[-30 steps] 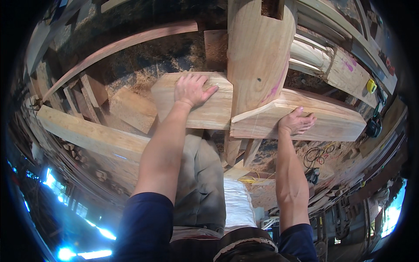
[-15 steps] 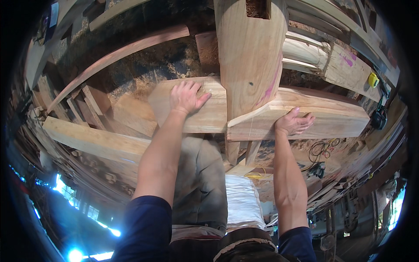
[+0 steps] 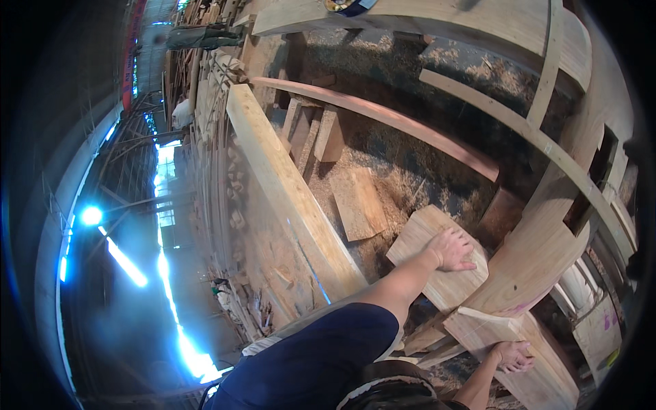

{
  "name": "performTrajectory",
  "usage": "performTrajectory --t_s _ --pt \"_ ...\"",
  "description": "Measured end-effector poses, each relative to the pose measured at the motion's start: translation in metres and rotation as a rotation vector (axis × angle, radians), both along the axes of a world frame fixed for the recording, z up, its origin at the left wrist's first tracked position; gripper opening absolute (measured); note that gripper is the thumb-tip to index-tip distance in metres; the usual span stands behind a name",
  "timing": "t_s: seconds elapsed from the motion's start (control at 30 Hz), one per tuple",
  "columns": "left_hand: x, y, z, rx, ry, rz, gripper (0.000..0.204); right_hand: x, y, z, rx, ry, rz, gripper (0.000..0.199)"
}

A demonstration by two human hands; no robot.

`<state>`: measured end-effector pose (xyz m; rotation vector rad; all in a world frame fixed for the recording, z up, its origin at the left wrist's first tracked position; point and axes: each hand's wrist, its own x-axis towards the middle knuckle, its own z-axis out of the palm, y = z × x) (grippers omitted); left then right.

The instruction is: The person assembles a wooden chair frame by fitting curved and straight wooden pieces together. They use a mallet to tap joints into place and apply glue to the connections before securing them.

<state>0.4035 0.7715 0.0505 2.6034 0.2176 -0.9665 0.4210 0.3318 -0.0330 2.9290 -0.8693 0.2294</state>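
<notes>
A thick pale timber [image 3: 540,253] with a slot cut in it slants across the right side of the view. From its left side projects a shorter wooden beam [image 3: 415,236], and my left hand [image 3: 452,250] lies on it, fingers apart near its far edge. On the other side of the timber, another beam section [image 3: 547,386] with angled faces meets it. My right hand [image 3: 514,357] rests on that section, fingers extended and partly bunched. Neither palm shows. How the pieces join inside is hidden.
A long squared beam [image 3: 287,184] runs along my left. Beyond my left hand lie a sawdust-covered wood block [image 3: 359,201] and a curved reddish plank [image 3: 383,113]. A large curved timber [image 3: 424,17] spans the back. Someone in dark clothes [image 3: 201,37] is at the far left.
My view has swung and tilted leftward, so the timbers now appear at lower right and the bright shed side has come in. Both hands stay on the same beam sections.
</notes>
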Motion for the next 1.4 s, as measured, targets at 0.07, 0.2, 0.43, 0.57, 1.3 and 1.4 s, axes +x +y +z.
performTrajectory --t_s 0.07,0.2,0.43,0.57,1.3,1.4 --pt "-0.001 0.001 0.002 -0.019 -0.018 0.019 0.063 0.004 0.009 0.007 0.028 -0.021 -0.014 0.081" --pt "-0.007 0.0 -0.002 -0.008 -0.061 0.03 0.062 0.007 0.018 0.019 0.054 0.058 -0.078 0.084" --pt "-0.012 -0.001 -0.007 -0.012 -0.097 0.058 0.063 0.01 0.024 0.02 0.042 0.077 -0.12 0.084" --pt "-0.012 -0.002 -0.007 -0.019 -0.074 0.057 0.063 0.01 0.027 0.024 0.018 0.082 -0.089 0.081" --pt "-0.016 -0.007 -0.028 0.028 -0.313 0.02 0.047 0.01 0.05 0.041 0.065 0.096 -0.051 0.075" --pt "-0.015 -0.006 -0.028 0.032 -0.37 0.007 0.045 0.014 0.056 0.048 0.119 0.087 -0.076 0.076"
